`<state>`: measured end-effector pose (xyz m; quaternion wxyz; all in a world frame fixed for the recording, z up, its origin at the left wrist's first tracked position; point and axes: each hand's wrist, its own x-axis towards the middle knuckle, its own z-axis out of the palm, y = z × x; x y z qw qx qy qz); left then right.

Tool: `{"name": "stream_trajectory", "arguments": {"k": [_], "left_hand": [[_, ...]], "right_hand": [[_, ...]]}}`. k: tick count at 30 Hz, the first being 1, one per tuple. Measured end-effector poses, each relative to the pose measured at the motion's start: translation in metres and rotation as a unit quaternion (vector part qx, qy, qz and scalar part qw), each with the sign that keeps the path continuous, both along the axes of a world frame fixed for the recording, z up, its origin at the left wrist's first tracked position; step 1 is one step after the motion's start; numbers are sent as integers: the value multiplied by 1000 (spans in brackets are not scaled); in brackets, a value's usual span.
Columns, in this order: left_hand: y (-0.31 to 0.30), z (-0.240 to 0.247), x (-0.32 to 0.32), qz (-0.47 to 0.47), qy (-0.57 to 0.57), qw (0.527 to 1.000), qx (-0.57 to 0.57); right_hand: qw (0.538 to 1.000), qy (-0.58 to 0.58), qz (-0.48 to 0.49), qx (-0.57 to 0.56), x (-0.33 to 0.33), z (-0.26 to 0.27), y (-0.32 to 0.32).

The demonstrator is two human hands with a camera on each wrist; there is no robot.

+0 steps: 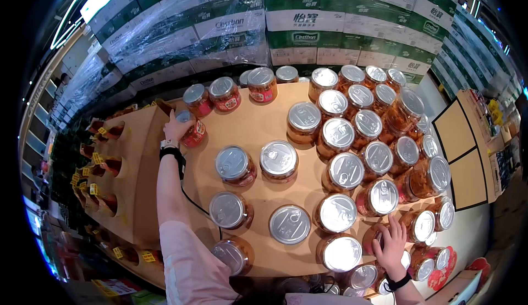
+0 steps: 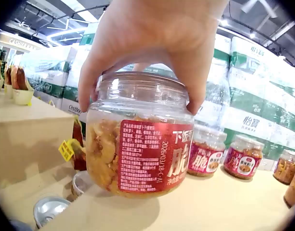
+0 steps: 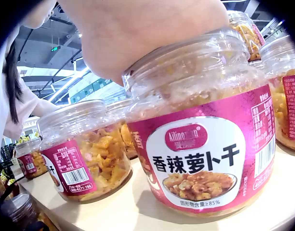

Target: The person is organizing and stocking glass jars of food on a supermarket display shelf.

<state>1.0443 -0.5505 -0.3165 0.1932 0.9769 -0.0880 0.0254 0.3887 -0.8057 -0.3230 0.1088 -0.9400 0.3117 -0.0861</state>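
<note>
In the head view, my left hand (image 1: 175, 129) is at the table's far left corner, gripping a glass jar of pickled vegetables (image 1: 194, 134) from above. The left wrist view shows the thumb and fingers round the lid of that jar (image 2: 154, 156); its red label faces the camera and a shadow lies below it. At the near right, my right hand (image 1: 391, 244) has its fingers spread and relaxed over the jars. Its palm rests on the lid of a pink-labelled jar of dried radish (image 3: 200, 149) in the right wrist view; the fingertips are hidden there.
Many silver-lidded jars (image 1: 338, 133) crowd the table's right side, some stacked two high. Several stand apart on the tabletop (image 1: 256, 126). A stepped display (image 1: 118, 156) with cups and yellow tags is at left. Wrapped green and white cartons (image 1: 305, 19) wall the back.
</note>
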Motion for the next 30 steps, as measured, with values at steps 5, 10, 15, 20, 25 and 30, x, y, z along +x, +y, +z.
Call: {"name": "stream_trajectory", "arguments": {"k": [5,10,15,20,25,30], "left_hand": [[4,97,-36,-10,-72,995,-61],[7,195,-84,32,-283,957,-46],[13,289,-180,-34,-380,922,-70],[28,349,-270,-115,-358,915,-145],[41,394,-398,-192,-381,895,-132],[63,442,-534,-226,-308,895,-232]], "right_hand": [[1000,-28,-6,2,-3,1,1],[998,-54,-2,-25,-8,0,2],[995,-86,10,-40,-16,-10,2],[993,-98,21,-61,-20,-24,-2],[994,-93,32,-52,-24,-25,-1],[993,-79,51,-66,-28,-23,-2]]}}
